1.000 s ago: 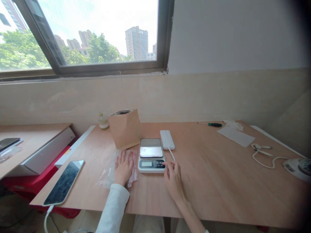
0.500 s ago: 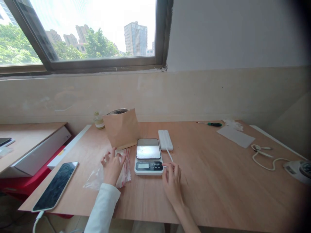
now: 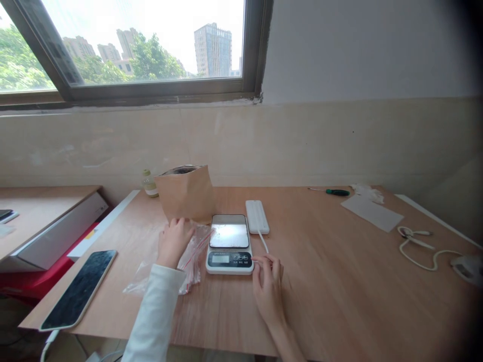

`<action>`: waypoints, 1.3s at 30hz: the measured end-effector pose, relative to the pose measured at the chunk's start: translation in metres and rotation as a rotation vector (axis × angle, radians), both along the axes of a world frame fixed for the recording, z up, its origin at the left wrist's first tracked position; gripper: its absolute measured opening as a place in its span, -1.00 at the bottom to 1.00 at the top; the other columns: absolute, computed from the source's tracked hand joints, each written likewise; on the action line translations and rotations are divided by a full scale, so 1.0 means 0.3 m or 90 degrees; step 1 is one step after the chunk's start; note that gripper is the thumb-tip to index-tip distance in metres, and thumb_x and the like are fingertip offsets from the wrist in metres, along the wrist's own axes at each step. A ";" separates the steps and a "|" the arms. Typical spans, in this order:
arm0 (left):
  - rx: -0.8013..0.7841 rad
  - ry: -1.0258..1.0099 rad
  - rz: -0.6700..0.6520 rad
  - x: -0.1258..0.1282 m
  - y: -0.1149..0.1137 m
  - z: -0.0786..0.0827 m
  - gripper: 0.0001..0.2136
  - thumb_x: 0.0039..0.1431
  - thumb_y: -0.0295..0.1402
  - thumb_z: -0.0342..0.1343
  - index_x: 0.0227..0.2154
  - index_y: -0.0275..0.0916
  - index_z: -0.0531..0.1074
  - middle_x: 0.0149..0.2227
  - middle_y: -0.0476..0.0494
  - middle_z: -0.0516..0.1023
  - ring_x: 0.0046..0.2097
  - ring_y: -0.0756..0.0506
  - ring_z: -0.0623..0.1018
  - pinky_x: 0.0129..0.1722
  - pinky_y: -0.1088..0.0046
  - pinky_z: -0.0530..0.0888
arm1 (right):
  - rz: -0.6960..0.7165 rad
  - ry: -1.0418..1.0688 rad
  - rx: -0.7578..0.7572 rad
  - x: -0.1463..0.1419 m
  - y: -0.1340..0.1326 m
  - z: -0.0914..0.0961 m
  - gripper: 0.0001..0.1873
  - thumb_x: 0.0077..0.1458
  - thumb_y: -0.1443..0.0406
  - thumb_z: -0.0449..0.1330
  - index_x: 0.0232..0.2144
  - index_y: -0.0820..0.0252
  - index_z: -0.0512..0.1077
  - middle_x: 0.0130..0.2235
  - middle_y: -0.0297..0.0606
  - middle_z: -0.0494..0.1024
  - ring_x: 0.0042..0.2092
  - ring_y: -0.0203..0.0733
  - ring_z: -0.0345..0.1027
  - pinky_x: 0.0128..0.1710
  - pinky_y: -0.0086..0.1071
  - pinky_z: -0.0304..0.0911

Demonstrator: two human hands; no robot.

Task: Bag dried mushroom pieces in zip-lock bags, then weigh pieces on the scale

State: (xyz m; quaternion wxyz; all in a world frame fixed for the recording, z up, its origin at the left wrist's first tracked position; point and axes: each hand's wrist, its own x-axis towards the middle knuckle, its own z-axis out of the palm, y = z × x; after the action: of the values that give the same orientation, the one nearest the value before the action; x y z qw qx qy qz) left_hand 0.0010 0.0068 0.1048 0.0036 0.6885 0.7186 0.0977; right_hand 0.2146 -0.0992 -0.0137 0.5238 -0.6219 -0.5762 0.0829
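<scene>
2 hands are flanking the scale (image 3: 229, 245). My left hand (image 3: 174, 241), flat before, is now gripping and lifting the plastic bags (image 3: 193, 255); my right hand (image 3: 267, 282) is resting open.

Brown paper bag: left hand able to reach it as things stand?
Probably yes. The left hand sits just in front of the brown paper bag with nothing between them, though it is gripping the clear zip bags.

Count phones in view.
2. The large phone lies screen-up at the front-left corner of the table; a second phone, cut by the frame, lies on the side desk far left. Others may be hidden.
</scene>
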 end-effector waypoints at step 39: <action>0.551 -0.205 -0.108 0.099 0.299 0.393 -0.72 0.25 -0.38 -0.13 -0.04 -0.19 0.36 0.09 -0.17 0.39 0.17 -0.15 0.32 0.19 0.22 0.07 | 0.034 -0.165 0.009 -0.002 0.012 -0.024 -0.66 0.20 0.36 0.01 -0.04 -0.03 0.42 -0.05 -0.15 0.22 -0.15 -0.13 0.21 -0.15 -0.14 0.27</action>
State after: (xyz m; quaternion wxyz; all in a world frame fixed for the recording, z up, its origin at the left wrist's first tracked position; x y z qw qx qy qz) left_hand 0.0308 0.0964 0.2228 -0.1644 0.6590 0.5437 0.4930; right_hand 0.2140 -0.0956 -0.0209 0.4472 -0.6081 -0.6559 0.0116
